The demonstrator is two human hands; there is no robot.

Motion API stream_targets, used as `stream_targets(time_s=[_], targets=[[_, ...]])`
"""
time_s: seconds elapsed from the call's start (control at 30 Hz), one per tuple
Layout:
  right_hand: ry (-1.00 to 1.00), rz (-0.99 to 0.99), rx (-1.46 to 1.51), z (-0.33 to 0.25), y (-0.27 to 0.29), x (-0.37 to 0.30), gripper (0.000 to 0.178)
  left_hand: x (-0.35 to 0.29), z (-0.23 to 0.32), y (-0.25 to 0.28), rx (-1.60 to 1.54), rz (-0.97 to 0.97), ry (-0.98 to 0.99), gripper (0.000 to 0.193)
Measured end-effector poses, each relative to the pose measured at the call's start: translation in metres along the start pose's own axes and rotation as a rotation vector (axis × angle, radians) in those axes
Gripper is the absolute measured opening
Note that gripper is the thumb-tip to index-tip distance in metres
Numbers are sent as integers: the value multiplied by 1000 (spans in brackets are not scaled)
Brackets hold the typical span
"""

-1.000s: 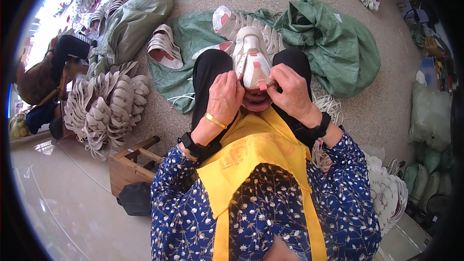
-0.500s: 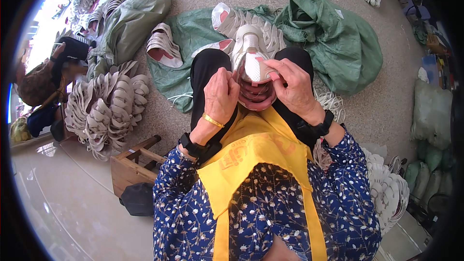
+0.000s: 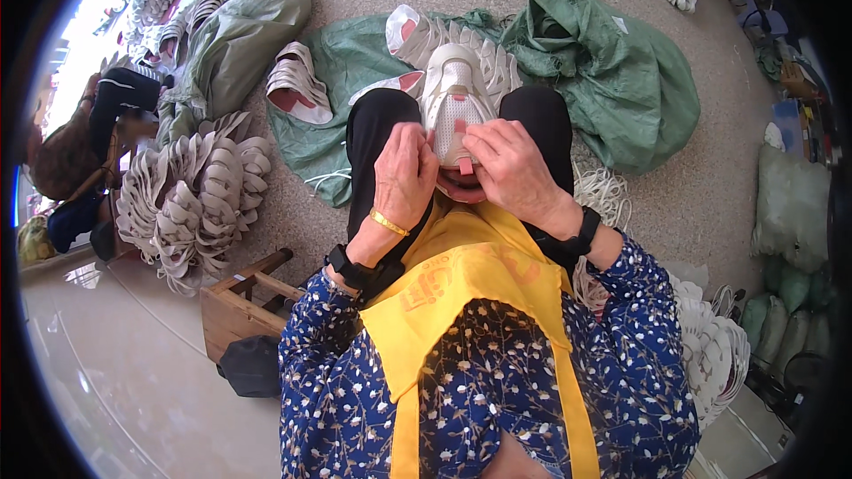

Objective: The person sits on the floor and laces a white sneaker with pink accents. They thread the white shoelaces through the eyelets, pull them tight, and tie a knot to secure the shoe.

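A white shoe upper (image 3: 454, 69) with a perforated tongue and pink lining lies between my knees, toe pointing away from me. My left hand (image 3: 405, 176) is closed in a pinch at the upper's left edge; its fingertips hide what lies between them. My right hand (image 3: 519, 167) is closed at the right edge, fingers bent over the side of the tongue (image 3: 453, 113). A small pink tab (image 3: 466, 166) shows at the tongue's near end, beside my right fingertips. Behind the upper sits a row of nested white uppers (image 3: 497, 62).
Green woven sacks (image 3: 612, 80) lie on the floor ahead. A big heap of pale uppers (image 3: 195, 195) stands at the left, near a wooden stool (image 3: 235, 315). White laces (image 3: 603, 191) lie right of my knee, with more uppers (image 3: 710, 346) nearer me. Another person (image 3: 80, 146) sits far left.
My right hand has moved left and inward over the tongue. The tongue now lies flatter and covers more of the opening, with its pink tab in sight. The left hand has hardly moved.
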State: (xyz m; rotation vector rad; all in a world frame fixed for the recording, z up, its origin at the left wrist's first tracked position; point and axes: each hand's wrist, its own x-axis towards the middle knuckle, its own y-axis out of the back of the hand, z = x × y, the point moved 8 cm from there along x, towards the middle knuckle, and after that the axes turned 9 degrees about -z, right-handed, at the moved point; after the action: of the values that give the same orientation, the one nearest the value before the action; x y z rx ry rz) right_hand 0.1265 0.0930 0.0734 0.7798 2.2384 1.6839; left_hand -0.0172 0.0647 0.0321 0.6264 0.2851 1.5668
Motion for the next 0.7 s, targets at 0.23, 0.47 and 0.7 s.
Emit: stream_targets(time_s=[0.23,0.47,0.7], targets=[[-209,104,142,25,15,-16,39,6,18,0,101,-95,-167,13],[-287,185,411,37,3,-23,32,6,24,-10,174,-172,-174,21],[-118,194,417,44,2,-31,26,13,20,-29,232,-164,-148,28]])
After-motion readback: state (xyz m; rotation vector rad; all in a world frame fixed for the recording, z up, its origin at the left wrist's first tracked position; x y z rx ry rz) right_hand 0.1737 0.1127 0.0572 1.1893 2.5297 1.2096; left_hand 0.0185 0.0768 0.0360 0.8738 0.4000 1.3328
